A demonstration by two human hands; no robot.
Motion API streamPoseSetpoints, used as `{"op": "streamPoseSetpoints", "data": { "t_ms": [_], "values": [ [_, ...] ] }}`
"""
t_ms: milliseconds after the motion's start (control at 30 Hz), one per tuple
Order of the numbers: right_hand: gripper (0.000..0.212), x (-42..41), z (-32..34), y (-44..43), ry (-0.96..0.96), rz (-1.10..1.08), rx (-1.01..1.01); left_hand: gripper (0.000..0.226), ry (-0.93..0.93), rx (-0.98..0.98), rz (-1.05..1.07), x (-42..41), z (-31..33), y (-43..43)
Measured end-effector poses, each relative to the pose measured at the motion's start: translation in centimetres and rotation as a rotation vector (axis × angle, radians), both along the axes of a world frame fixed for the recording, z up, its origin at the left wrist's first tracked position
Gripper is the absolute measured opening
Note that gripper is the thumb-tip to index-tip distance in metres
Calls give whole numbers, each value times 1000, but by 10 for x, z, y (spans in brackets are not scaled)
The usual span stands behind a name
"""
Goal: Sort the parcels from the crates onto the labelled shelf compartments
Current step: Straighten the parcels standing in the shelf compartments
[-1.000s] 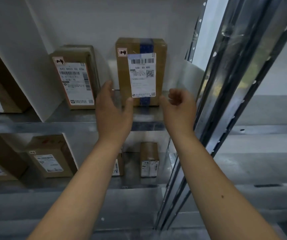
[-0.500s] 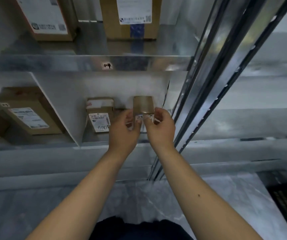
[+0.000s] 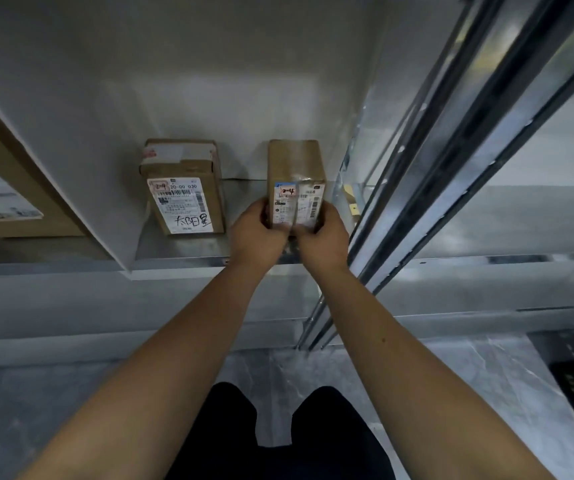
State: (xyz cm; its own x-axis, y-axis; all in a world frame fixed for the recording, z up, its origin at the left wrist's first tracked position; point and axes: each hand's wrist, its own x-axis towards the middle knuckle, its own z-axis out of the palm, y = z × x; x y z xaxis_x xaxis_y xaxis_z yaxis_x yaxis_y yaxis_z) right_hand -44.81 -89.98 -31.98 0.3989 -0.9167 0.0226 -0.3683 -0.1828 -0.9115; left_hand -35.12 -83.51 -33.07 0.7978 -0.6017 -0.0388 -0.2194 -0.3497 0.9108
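Small parcel [image 3: 296, 183] sat on shelf [image 3: 181, 260] in right compartment, long axis running near-far, label w/ red "2-4" facing near, left hand [image 3: 259, 233] + right hand [image 3: 322, 233] gripping its near end from either side w/ curled fingers, fingertips hidden, label print too blurry to read.

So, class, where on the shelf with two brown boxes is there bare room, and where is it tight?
Bare shelf lies between the left box and the right box, gripped by left hand and right hand, and before the left box. Tight: beside the right wall.
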Motion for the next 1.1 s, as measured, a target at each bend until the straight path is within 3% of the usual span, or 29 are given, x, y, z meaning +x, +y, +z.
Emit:
{"op": "streamPoseSetpoints", "data": {
  "t_ms": [233,700,800,933,1033,1100],
  "values": [
    [34,11,-23,-18,22,-61,-24,32,-110,-46,87,1,-18,-14],
    [35,25,-17,-32,99,-54,-52,27,-135,-10,141,4,-9,-26],
    [40,24,-14,-21,79,-32,-30,32,-122,0,120,0,-3,-22],
    [30,14,-5,-8,136,-18,-18,38,-60,62,104,-1,-7,-17],
    [33,-6,-1,8,211,18,35,61,50,125,119,-14,-6,-3],
    [15,-19,4,21,240,36,62,65,127,173,114,-29,12,13]
  ]
}}
